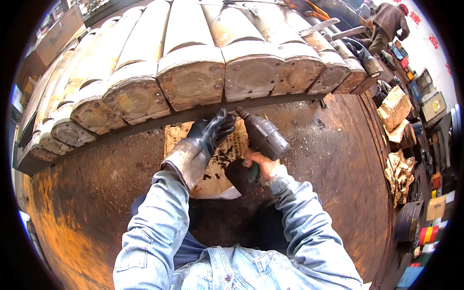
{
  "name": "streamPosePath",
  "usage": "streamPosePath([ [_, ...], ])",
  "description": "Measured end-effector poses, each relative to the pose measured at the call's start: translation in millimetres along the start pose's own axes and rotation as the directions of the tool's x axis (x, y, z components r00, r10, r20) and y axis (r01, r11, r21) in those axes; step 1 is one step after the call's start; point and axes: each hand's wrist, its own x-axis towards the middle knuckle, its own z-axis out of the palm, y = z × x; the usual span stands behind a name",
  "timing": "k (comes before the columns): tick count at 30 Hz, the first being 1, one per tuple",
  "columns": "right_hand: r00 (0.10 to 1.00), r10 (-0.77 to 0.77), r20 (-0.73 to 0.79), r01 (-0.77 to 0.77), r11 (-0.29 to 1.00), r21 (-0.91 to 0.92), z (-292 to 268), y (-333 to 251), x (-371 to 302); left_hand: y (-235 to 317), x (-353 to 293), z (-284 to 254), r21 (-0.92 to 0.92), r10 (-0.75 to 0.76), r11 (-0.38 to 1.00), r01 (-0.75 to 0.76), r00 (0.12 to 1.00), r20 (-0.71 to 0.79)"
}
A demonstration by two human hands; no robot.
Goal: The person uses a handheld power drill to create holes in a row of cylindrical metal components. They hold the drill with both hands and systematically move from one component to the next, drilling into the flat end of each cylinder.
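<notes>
My right hand (265, 163), bare, is wrapped round the grip of a dark, grimy cordless drill (267, 137). The drill's nose points up and left to the lower edge of a dark metal beam (186, 115). My left hand (209, 134), in a black rubber glove with a worn pale cuff, is just left of the nose at the same edge. Its fingers are bent and pressed together; whatever they hold, if anything, is hidden. Above the beam is a row of rounded metal blocks (190, 79) with long cylinders (188, 24) behind them.
A stained paper sheet (215, 176) lies under my hands on the rusty brown metal floor (333, 159). Crumpled brown paper (398, 176), a yellowish box (434, 107) and assorted parts line the right side. Another person (388, 24) is bent over at the far right.
</notes>
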Motion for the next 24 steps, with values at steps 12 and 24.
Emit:
streamPosePath([
  [12,0.978,0.089,0.186,-0.046,0.974,-0.221,21,-17,-25,0,3,12,-0.462,0.054,0.883,0.085,0.958,0.281],
  [24,0.968,0.101,0.229,-0.061,0.982,-0.176,21,-11,-18,0,12,-5,-0.177,0.188,0.97,-0.169,0.978,0.091],
])
